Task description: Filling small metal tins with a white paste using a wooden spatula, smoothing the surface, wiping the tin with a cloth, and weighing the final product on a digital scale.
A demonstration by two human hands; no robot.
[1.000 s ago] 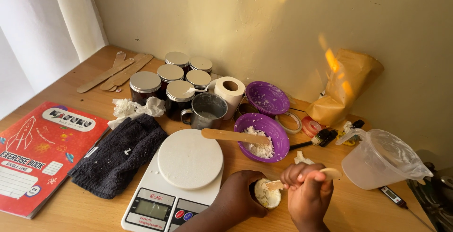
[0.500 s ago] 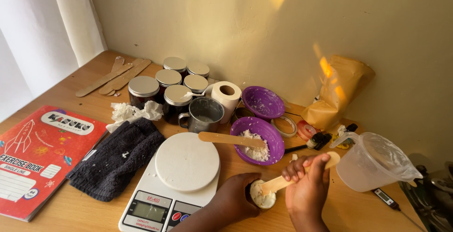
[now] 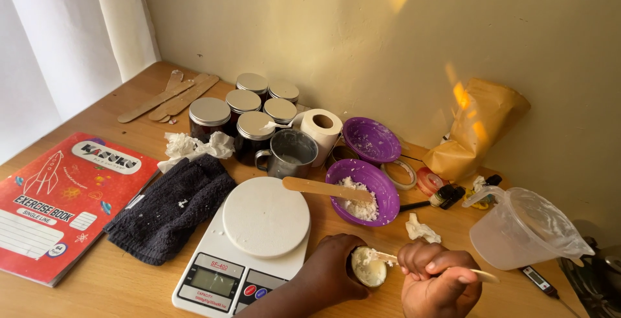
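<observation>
The left hand (image 3: 333,273) is wrapped around a small jar (image 3: 369,267) filled with pale, creamy wax, holding it on the table (image 3: 97,292) just to the right of the white kitchen scale (image 3: 249,243). The right hand (image 3: 436,282) is closed around a thin wooden stick (image 3: 482,275), whose far end rests in the wax at the mouth of the jar. Just behind the jar, to the right of the scale, sits a purple bowl (image 3: 381,195) with white flakes in it and a flat wooden spatula (image 3: 323,188) laid across its rim, reaching over the scale's edge. A clear plastic jug (image 3: 524,230) lies tilted further right of the scale, near the right hand. A metal mug (image 3: 291,153) stands just behind the scale, and a dark cloth (image 3: 171,208) lies to its left, touching it.
</observation>
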